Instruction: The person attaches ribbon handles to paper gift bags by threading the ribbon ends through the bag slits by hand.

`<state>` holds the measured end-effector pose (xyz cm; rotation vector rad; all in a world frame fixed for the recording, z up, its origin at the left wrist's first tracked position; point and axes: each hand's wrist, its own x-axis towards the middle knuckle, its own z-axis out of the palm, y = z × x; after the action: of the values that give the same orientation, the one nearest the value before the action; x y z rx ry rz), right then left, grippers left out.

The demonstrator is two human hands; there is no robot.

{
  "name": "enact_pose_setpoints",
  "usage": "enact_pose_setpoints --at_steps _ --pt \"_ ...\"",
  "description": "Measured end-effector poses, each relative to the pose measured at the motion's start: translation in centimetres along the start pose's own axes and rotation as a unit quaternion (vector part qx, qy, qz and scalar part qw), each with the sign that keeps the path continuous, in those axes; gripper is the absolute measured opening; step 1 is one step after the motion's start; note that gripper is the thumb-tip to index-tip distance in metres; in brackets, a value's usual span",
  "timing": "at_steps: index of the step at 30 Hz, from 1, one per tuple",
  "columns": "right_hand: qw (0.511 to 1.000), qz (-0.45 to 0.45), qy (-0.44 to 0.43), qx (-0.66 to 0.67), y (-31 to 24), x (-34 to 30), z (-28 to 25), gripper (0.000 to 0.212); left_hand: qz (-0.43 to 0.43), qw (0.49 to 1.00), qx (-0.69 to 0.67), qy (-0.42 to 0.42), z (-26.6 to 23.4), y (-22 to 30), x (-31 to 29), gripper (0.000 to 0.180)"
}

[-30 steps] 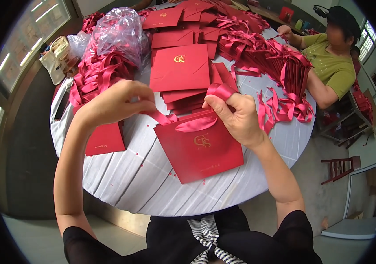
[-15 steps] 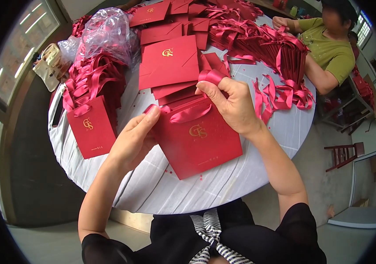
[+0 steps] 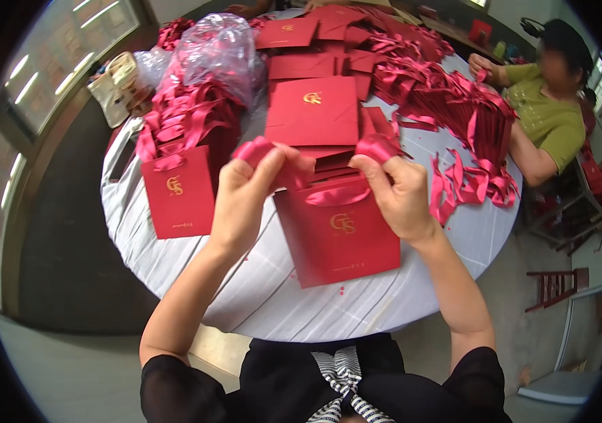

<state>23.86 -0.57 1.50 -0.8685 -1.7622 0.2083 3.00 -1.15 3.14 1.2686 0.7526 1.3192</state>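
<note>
A red paper gift bag (image 3: 343, 250) with a gold emblem lies just in front of me, a pink-red ribbon handle (image 3: 340, 196) looped across its top edge. My left hand (image 3: 241, 204) is closed in a pinch on red ribbon (image 3: 253, 150), raised above the bag's upper left corner. At the upper right corner my right hand (image 3: 407, 201) also pinches red ribbon (image 3: 377, 146), thumb on top. Whether both hands hold the same ribbon I cannot tell. Beyond the bag lies a stack of flat red bags (image 3: 311, 116), partly covered by ribbon.
Ribboned bags (image 3: 177, 197) stand at the left, beside clear plastic wrapping (image 3: 220, 53). More ribboned bags (image 3: 484, 123) and loose ribbons (image 3: 467, 187) lie at the right. A person in a green top (image 3: 544, 116) sits there. The round table has a pale cloth (image 3: 244, 303).
My left hand has risen away from the bag's left corner, drawing ribbon up. My right hand keeps its pinch near the right corner. The view has shifted, moving the scene rightward.
</note>
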Motion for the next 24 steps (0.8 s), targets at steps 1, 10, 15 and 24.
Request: enact_pose_setpoints --at_steps 1,10,15,24 --pt "1.000 0.008 -0.006 -0.017 -0.6 0.1 -0.3 0.014 -0.001 1.000 -0.029 0.003 -0.8 0.6 0.2 0.024" --pt "0.994 0.051 -0.069 0.070 -2.3 0.0 1.8 0.022 0.033 0.997 -0.071 -0.018 -5.1 4.6 -1.9 0.022" --pt "0.984 0.018 -0.109 0.142 -5.1 2.8 4.9 0.023 0.086 0.995 0.034 0.036 -9.5 8.8 -2.9 0.026" --pt "0.973 0.020 -0.228 0.025 -5.0 8.0 15.5 0.058 0.003 0.929 0.278 0.244 -22.4 8.7 -3.0 0.039"
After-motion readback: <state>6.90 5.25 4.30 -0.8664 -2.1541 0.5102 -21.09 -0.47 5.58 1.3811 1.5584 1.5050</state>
